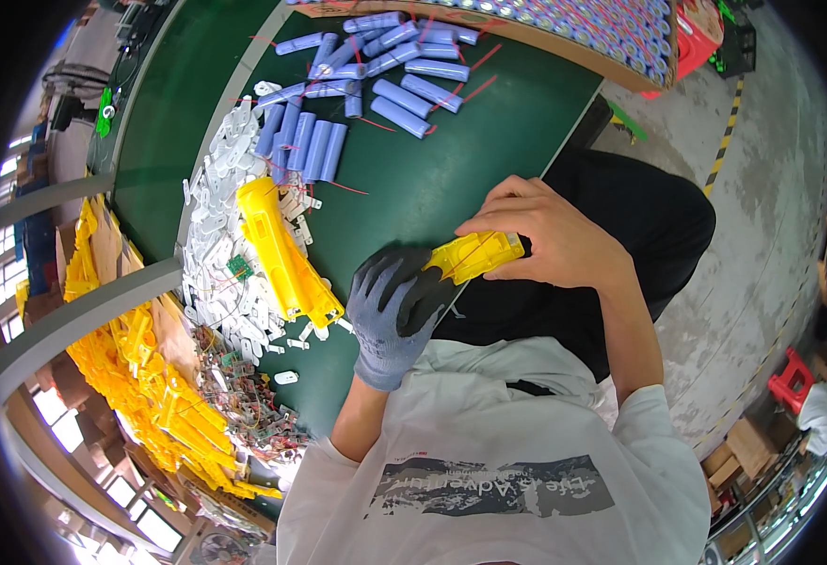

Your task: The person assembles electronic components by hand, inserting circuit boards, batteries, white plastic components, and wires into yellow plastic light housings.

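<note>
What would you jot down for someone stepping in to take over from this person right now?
Left hand: gloved, its fingers closed around one end of a small yellow plastic housing.
Right hand: bare, gripping the same housing from above, over the person's lap at the table edge.
On the green table: a longer yellow housing lying beside a heap of small white plastic parts, and loose blue cylindrical cells with red wires farther back. A pile of yellow housings lies off to the left.
Done: one housing picked up.
Left: whether the held housing is complete cannot be told; the long one lies untouched.
</note>
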Available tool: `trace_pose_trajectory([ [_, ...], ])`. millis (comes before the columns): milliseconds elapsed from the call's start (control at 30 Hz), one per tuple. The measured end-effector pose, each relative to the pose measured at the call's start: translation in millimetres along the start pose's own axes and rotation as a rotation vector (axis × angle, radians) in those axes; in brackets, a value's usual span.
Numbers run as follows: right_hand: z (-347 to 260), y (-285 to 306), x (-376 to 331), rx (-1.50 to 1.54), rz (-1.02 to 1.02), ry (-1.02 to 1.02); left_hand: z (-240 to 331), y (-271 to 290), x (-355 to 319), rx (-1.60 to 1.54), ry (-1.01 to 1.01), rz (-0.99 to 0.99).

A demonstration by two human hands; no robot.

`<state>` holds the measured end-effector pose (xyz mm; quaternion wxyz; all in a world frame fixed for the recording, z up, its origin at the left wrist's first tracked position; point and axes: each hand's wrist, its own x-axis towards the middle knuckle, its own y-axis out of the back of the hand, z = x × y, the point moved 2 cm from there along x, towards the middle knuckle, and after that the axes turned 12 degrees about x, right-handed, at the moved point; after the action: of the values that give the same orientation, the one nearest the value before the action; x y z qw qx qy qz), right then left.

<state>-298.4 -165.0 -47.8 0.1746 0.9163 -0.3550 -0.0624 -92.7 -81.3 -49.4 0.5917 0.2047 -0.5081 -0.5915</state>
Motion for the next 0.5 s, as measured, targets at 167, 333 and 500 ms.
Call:
trace_pose_trajectory([
  [167, -6, 21, 27, 0.277, 0.113, -0.025, -16, 3, -7, -0.123, 0.157, 0.172],
  [333, -19, 15, 80, -0.269, 0.46, -0.122, -20, 2, -7, -0.137, 0.198, 0.135],
  [500, -13, -6, 116, -0.744, 0.424, -0.191, -20, 3, -14, -0.158, 0.216, 0.178],
])
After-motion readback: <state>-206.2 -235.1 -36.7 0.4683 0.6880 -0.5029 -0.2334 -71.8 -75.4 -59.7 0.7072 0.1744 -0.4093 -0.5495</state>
